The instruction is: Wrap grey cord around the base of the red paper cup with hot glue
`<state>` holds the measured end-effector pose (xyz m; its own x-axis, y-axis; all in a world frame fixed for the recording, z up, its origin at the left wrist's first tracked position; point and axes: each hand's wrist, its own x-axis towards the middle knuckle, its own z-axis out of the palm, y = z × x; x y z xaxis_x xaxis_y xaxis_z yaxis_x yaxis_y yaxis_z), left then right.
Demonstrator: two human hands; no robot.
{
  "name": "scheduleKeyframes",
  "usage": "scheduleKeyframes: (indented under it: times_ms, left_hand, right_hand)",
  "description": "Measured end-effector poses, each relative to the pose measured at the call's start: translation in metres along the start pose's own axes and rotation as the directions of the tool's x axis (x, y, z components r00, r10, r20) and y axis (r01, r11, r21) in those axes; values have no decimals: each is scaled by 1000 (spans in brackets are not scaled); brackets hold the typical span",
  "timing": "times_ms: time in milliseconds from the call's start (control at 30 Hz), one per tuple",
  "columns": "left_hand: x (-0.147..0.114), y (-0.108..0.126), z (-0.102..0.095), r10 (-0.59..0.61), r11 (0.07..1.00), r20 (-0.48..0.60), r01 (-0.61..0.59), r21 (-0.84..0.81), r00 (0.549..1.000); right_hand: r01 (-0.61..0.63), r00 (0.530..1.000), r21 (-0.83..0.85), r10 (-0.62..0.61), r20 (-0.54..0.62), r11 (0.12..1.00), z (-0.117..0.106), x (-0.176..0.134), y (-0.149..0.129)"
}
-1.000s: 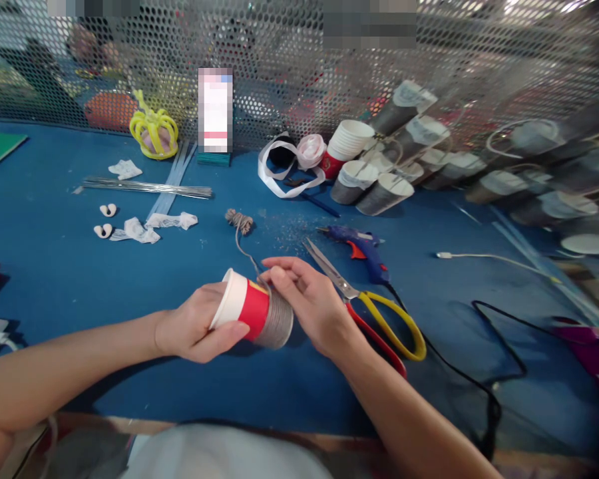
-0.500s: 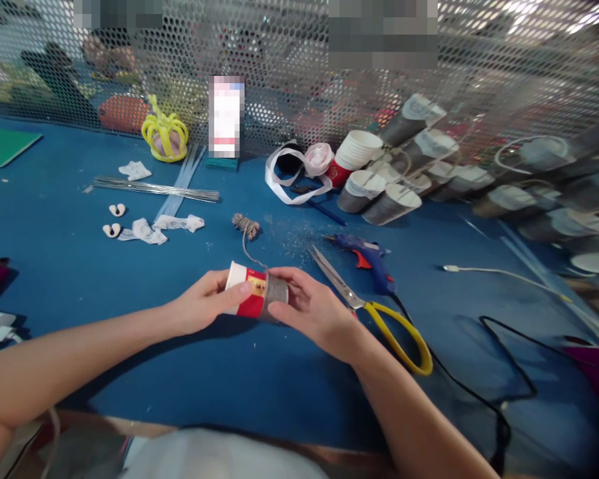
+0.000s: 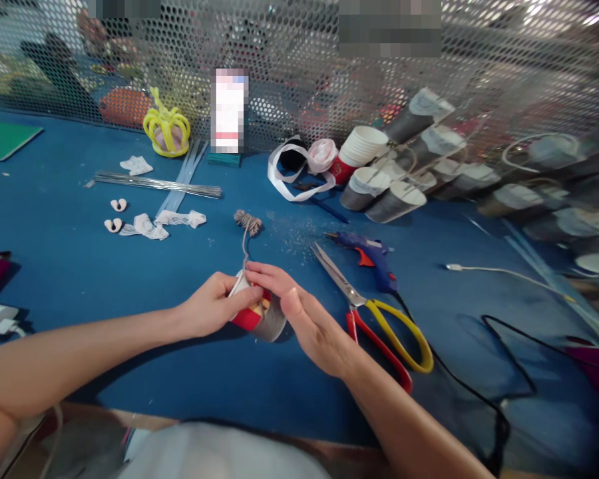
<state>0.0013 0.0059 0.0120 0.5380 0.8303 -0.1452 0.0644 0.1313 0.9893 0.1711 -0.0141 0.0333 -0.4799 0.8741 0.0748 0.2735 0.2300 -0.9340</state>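
A red and white paper cup (image 3: 252, 318) lies tilted between my hands, its closed end wrapped in grey yarn. My left hand (image 3: 212, 306) grips it near the white rim, thumb across the red side. Against the cup's far side rest the outstretched fingers of my right hand (image 3: 299, 309), with the thumb raised off it. From a small bundle of grey yarn (image 3: 248, 222), a strand runs down to my right fingertips. How the strand passes under those fingers is hidden. Scissors (image 3: 352, 293) with yellow and red handles lie open right of my right hand, beside a blue glue gun (image 3: 369, 253).
Wires (image 3: 157, 184), white lace (image 3: 150, 225) and a yellow basket-like ornament (image 3: 166, 130) lie left. At the back right stand stacked paper cups (image 3: 362, 146) and several grey-wrapped cups (image 3: 397, 201). A black cord (image 3: 459, 386) trails right. A perforated metal screen (image 3: 289, 80) borders the table's back.
The cup has turned and tilted, its wrapped end lower and nearer me. My right hand has shifted from around the wrapped end to lie along the far side, its thumb lifted. The yarn strand has swung left.
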Motion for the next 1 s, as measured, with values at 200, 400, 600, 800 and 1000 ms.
scheduleKeyframes:
  times_ms: [200,400,600,800,1000]
  left_hand:
    - [0,-5,-6,-41,999,-84,41,-7,996]
    - [-2,-7,-7,47,990,-117,-31,140,992]
    - [-3,-7,-8,112,961,-101,-82,264,989]
    - [-1,-6,-10,143,940,-112,-100,327,983]
    - [0,-8,-12,302,856,-72,-237,460,951]
  right_hand:
    - [-113,943,9,110,-315,994,-44,-6,-3]
    - [-573,639,-384,101,-762,724,-129,-25,15]
    - [-702,625,-353,298,-721,618,-145,-16,63]
    - [-715,544,-216,335,-770,664,-133,-10,48]
    - [-596,722,-37,515,-462,802,-109,-22,-1]
